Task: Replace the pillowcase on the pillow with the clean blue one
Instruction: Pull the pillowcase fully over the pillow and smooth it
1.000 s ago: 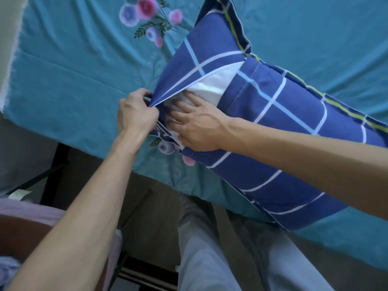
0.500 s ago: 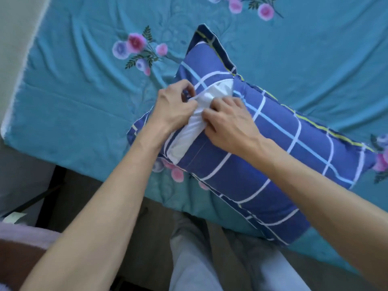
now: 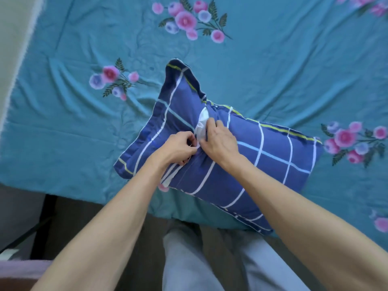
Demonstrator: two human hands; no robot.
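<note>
Blue checked pillowcase [image 3: 258, 164] on the pillow, lying near the bed's near edge on a teal floral sheet [image 3: 283, 66]. Left hand [image 3: 178, 149] and right hand [image 3: 220, 139], fingers pinched on the pillowcase's opening edges, flank a white strip of pillow [image 3: 201, 126].

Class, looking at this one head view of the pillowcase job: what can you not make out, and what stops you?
- Fastening of the blue pillowcase: covered by left hand and right hand.
- White pillow: only a sliver shows through the opening.
- Pillowcase underside: against the teal bedsheet.
</note>
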